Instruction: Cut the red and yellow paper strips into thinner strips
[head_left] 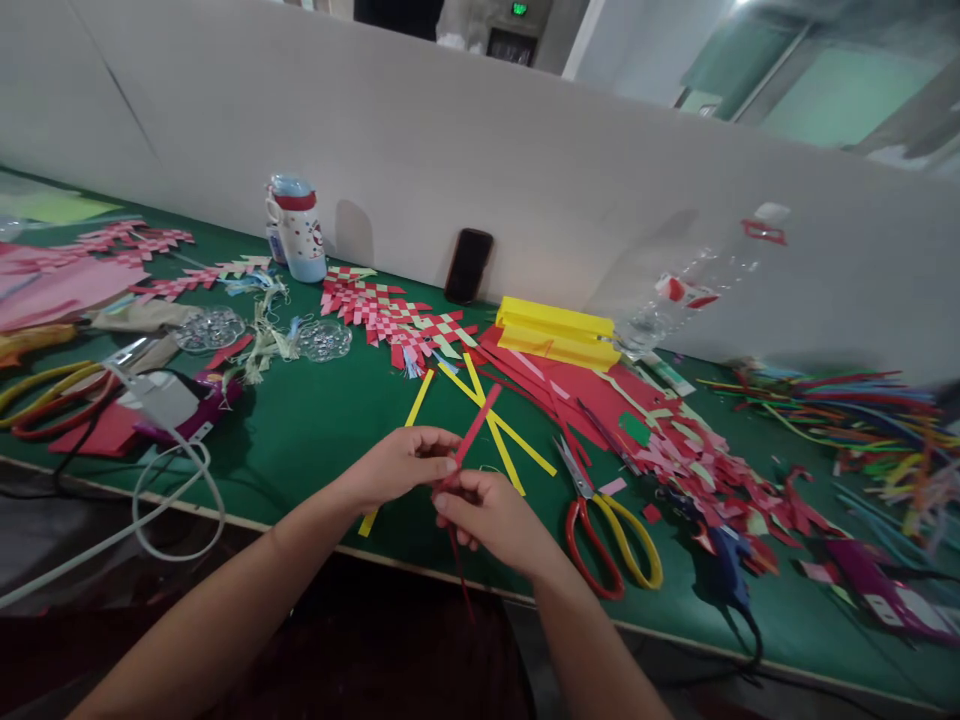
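A red paper strip (478, 420) is pinched between the fingertips of both my hands, just above the table's front edge. My left hand (411, 465) grips it from the left side. My right hand (487, 515) closes on its lower part, and a thin red end hangs below toward my lap. Beyond and beside the hands lie several yellow paper strips (519, 434), two of them crossed. To the right of my right hand rest scissors (583, 485) with one red and one yellow handle, blades pointing away.
Woven paper pieces (382, 318), a phone (469, 266) and folded yellow paper (555, 332) sit toward the back wall. A cup (304, 235) stands left and a plastic bottle (694, 285) right. Paper scraps (697, 450), a blue glue gun (727, 560) and pipe cleaners (870, 420) fill the right side.
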